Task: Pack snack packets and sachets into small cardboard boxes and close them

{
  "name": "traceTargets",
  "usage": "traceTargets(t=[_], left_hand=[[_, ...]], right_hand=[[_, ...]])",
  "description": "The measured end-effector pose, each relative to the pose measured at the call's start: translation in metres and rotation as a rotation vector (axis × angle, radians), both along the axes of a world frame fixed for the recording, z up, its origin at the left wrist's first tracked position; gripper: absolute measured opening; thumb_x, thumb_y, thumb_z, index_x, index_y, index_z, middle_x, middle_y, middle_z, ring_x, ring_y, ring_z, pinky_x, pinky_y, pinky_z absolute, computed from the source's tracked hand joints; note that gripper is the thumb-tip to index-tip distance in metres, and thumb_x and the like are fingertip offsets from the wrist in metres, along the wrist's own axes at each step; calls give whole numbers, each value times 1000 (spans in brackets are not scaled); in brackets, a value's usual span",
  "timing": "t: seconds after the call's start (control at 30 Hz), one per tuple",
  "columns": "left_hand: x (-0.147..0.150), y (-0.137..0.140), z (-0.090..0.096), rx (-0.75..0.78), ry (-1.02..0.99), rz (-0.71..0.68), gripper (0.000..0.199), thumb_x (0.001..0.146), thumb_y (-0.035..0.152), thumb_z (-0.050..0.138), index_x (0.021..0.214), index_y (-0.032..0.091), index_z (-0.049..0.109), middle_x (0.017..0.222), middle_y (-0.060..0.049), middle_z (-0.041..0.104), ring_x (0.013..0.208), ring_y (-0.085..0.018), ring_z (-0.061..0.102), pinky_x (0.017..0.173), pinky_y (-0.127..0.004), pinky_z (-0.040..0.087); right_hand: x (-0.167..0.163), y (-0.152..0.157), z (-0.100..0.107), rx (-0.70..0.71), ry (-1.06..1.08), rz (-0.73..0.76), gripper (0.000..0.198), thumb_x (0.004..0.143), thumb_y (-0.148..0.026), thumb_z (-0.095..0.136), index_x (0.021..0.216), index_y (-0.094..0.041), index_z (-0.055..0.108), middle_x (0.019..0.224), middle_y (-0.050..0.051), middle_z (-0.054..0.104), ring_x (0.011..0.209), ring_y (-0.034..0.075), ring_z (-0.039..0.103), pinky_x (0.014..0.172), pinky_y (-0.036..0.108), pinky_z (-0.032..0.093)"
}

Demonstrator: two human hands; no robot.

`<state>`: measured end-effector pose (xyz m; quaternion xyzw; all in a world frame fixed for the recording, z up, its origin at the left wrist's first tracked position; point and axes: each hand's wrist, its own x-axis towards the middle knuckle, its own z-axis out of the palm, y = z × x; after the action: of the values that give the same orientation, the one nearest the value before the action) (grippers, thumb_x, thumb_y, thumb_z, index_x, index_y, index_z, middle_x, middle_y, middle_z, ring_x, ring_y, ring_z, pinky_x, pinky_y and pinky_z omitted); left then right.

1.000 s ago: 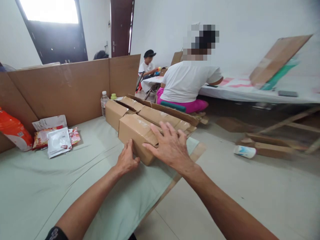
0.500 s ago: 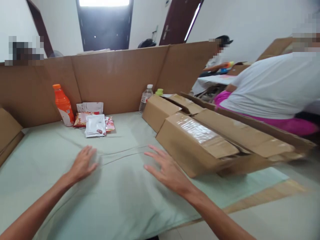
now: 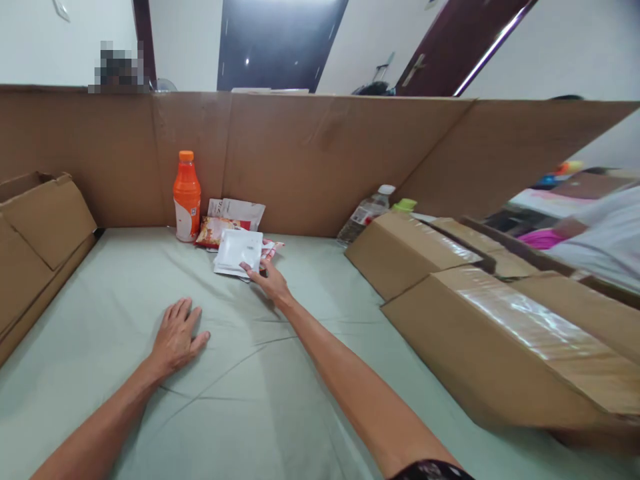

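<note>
The white packet (image 3: 239,251) beside the orange bottle (image 3: 187,195) was touched by the spread right hand (image 3: 269,280); the left hand (image 3: 176,334) was laid flat, holding nothing, nearer on the worktop (image 3: 260,393).

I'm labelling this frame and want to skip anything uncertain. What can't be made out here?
All in the head view:
- Right hand: its fingertips reach the white flat pouch; a grip cannot be told.
- Pouch print: too small to read.
- Red-orange snack packets: partly covered by the pouch.
- Clear plastic water bottle: base hidden behind the taped brown cardboard box.
- Left hand: palm flat on the pale green sheet, underside unseen.
</note>
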<state>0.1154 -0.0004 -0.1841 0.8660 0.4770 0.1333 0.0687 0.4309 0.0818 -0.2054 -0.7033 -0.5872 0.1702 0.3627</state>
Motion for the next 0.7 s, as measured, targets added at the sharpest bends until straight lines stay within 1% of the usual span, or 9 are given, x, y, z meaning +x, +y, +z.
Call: traceTargets(t=[0.1, 0.2, 0.3, 0.33, 0.4, 0.47, 0.53, 0.63, 0.7], left_hand=[[0, 1, 1, -23, -16, -12, 50, 94, 36, 65, 139, 15, 60, 159, -23, 47, 151, -40, 39, 124, -60, 31], [2, -4, 1, -43, -27, -13, 50, 94, 36, 68, 138, 14, 59, 157, -21, 49, 150, -39, 41, 123, -61, 31], [4, -13, 5, -49, -37, 8, 48, 94, 41, 71, 135, 17, 62, 154, -15, 52, 146, -36, 45, 120, -61, 36], [4, -15, 8, -43, -40, 22, 50, 93, 43, 73, 135, 18, 62, 155, -15, 52, 146, -35, 46, 120, -60, 37], [-3, -13, 21, -10, -45, 75, 57, 90, 43, 76, 138, 18, 61, 158, -17, 49, 149, -35, 43, 121, -56, 37], [-20, -6, 44, 55, -47, 162, 62, 87, 38, 76, 143, 17, 58, 163, -18, 43, 154, -35, 36, 125, -52, 33], [-51, 5, 78, 145, -46, 272, 64, 86, 30, 73, 146, 17, 55, 166, -18, 38, 158, -34, 28, 129, -51, 26], [-120, 18, 142, 307, -35, 482, 67, 84, 21, 68, 148, 13, 49, 170, -19, 31, 161, -38, 18, 131, -58, 11], [-170, 16, 182, 415, -23, 640, 69, 87, 21, 63, 151, 7, 42, 171, -20, 27, 161, -41, 9, 130, -64, 2]], right_hand=[[-10, -6, -7, -36, -65, 13, 66, 87, -54, 67, 146, -25, 58, 141, 10, 68, 131, 33, 61, 112, 50, 43], [-11, -27, -12, -24, -132, 50, 66, 84, -47, 65, 146, -25, 58, 142, 9, 67, 132, 32, 61, 113, 48, 44], [-13, -57, -22, 9, -186, 60, 66, 86, -45, 55, 146, -17, 56, 137, 15, 69, 128, 34, 64, 111, 53, 46], [-13, -67, -26, 25, -202, 61, 65, 86, -45, 52, 143, -14, 58, 137, 19, 68, 128, 36, 63, 111, 56, 45], [-13, -82, -35, 57, -230, 88, 61, 87, -46, 49, 136, -14, 63, 137, 21, 67, 131, 38, 61, 112, 58, 44], [-13, -89, -43, 85, -253, 119, 55, 88, -48, 47, 127, -16, 68, 137, 21, 67, 133, 39, 59, 112, 60, 44], [-13, -91, -50, 108, -269, 134, 50, 89, -48, 45, 121, -19, 71, 135, 20, 68, 133, 40, 58, 111, 62, 45], [-13, -88, -56, 152, -337, 124, 47, 93, -47, 43, 117, -21, 72, 134, 19, 68, 129, 39, 61, 107, 60, 48], [-13, -85, -57, 180, -393, 113, 45, 94, -45, 43, 116, -21, 73, 133, 17, 69, 127, 37, 63, 105, 57, 51]])
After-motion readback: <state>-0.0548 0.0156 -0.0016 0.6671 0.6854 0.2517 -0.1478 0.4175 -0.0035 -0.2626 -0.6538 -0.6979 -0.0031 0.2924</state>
